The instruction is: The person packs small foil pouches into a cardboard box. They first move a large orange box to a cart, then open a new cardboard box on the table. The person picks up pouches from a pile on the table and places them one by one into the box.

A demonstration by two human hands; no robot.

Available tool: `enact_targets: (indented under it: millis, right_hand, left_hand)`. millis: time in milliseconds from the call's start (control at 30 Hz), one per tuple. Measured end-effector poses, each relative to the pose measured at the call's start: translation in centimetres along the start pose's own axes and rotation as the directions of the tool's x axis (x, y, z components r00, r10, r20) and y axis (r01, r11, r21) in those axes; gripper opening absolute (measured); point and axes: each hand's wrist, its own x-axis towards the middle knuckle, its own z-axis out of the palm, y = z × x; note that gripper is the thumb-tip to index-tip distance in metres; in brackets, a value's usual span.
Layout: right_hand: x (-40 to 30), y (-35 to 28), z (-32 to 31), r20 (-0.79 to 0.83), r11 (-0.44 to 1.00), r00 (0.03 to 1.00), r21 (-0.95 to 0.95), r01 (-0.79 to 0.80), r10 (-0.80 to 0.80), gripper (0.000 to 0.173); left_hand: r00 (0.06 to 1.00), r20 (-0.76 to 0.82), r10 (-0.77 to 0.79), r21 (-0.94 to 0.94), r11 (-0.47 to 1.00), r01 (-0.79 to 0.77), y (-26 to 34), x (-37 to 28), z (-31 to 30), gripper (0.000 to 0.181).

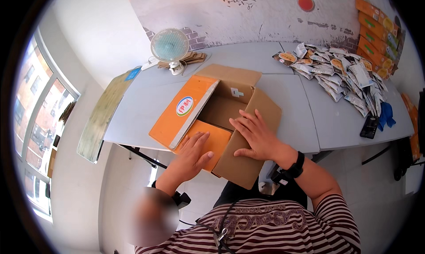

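A cardboard box [225,108] stands open before me at the table's near edge, with bare brown board inside. Its left flap is orange and bears a round printed mark; the near flap is orange too, while the far and right flaps show plain brown. My left hand [192,154] lies on the near orange flap, palm down, fingers a little apart. Over the brown right flap my right hand [254,134] is spread, its fingertips at the edge of the box opening. Neither hand is closed around anything.
Many small packets [342,71] lie heaped on the table [285,84] at the right, by a black device [369,127] and a blue cloth-like item [386,116]. Orange printed cartons [377,41] stand behind. A clip fan [170,48] and folded cardboard [192,59] are at the back left.
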Motion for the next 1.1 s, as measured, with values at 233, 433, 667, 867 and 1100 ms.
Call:
enact_targets:
  millis: [233, 433, 667, 867, 1100]
  right_hand:
    - [-0.1, 0.3, 0.5, -0.025, 1.0, 1.0, 0.022, 0.003, -0.002, 0.084]
    - [1.1, -0.9, 0.3, -0.022, 0.991, 0.991, -0.002, -0.132, 0.132, 0.068]
    - [3.3, -1.6, 0.9, 0.043, 0.975, 0.974, -0.028, -0.22, 0.221, 0.058]
    - [3.6, -1.5, 0.6, 0.092, 0.944, 0.952, 0.134, -0.302, 0.291, 0.048]
    - [4.7, -3.2, -2.7, -0.061, 0.758, 0.998, 0.652, 0.018, 0.029, 0.048]
  left_hand:
    - [0.983, -0.176, -0.053, 0.336, 0.935, 0.11, -0.1, -0.1, -1.6, 0.049]
    - [0.882, -0.378, -0.28, -0.097, 0.96, 0.264, -7.1, 0.9, -4.9, 0.052]
    - [0.778, -0.209, -0.593, -0.397, 0.778, 0.487, -18.5, -0.6, -4.4, 0.058]
    - [0.765, -0.165, -0.623, -0.766, 0.57, 0.299, -17.4, -1.2, -2.6, 0.065]
    - [0.699, -0.424, -0.576, -0.696, 0.701, 0.156, -13.1, -3.7, -5.8, 0.066]
